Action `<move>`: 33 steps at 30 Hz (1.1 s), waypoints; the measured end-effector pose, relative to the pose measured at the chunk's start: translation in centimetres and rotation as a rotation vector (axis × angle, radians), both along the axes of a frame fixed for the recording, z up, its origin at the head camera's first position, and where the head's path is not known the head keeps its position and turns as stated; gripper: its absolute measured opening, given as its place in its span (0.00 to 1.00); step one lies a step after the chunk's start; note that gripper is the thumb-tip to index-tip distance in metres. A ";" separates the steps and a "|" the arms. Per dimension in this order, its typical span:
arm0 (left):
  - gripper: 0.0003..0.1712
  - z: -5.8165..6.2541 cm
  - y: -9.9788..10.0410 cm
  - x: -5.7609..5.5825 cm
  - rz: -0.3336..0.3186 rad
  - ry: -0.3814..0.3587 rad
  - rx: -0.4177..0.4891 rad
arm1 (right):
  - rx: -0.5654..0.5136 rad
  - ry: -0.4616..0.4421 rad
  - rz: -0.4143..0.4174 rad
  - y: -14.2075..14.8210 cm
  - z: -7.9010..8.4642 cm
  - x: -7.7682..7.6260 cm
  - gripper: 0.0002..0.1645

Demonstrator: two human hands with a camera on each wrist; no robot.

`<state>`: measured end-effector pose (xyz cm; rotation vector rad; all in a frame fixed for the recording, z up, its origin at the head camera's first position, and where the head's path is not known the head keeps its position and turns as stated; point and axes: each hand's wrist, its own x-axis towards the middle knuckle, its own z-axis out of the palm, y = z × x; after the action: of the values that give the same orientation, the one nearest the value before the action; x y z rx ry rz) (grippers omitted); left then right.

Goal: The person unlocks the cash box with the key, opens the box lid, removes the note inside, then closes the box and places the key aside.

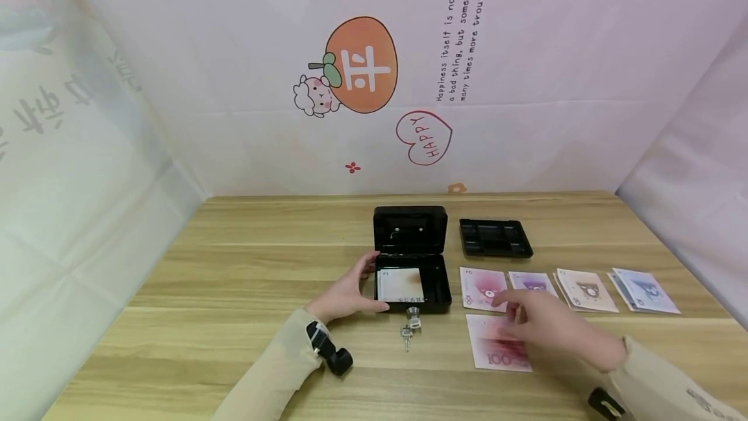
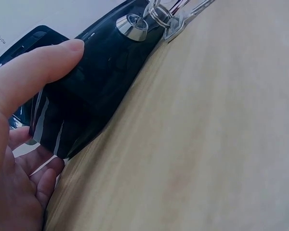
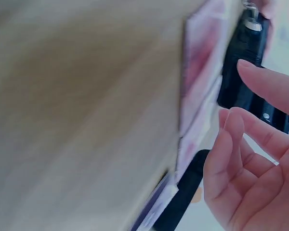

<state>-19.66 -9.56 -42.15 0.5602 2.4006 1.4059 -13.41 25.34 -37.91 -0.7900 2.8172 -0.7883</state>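
Observation:
My left hand (image 1: 350, 292) holds the left side of a black metal cash box (image 1: 435, 308), its lid raised. In the left wrist view the thumb (image 2: 48, 65) lies along the box's front and the fingers curl round its corner. Cream-coloured play banknotes (image 1: 399, 283) lie in the box's left part. My right hand (image 1: 543, 323) hovers over two pink play banknotes, an upper one (image 1: 476, 286) and a lower one (image 1: 497, 353) marked 100. In the right wrist view its fingers (image 3: 221, 154) bend loosely, thumb apart, nothing between them.
Keys (image 1: 406, 338) hang at the box's front lock (image 1: 413, 312). A black compartment tray (image 1: 495, 239) sits behind the notes. Purple (image 1: 528, 278), tan (image 1: 586, 291) and blue (image 1: 647, 291) note piles line up to the right. A printed cloth (image 1: 263, 135) hangs behind the wooden table (image 1: 251, 265).

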 end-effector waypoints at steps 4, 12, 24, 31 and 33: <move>0.59 -0.2 -0.1 -0.2 -0.008 0.000 0.010 | -0.075 -0.042 -0.010 -0.9 0.6 -0.4 0.19; 0.58 -0.5 -0.1 -0.2 -0.012 -0.008 0.008 | -0.222 -0.129 -0.028 -3.1 1.1 -1.0 0.15; 0.60 0.0 -0.1 -0.2 -0.009 -0.001 -0.008 | -0.347 -0.260 -0.077 -6.6 1.9 -2.7 0.23; 0.59 -0.1 -0.1 -0.4 -0.008 -0.010 0.004 | -0.308 -0.316 -0.068 -8.5 2.5 -4.1 0.24; 0.59 -0.1 -0.1 -0.4 -0.009 -0.011 0.013 | -0.294 -0.343 -0.075 -9.1 2.7 -4.5 0.24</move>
<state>-20.04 -9.62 -42.27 0.5643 2.3791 1.4186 -17.93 16.26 -35.26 -0.5218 2.4692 -1.2381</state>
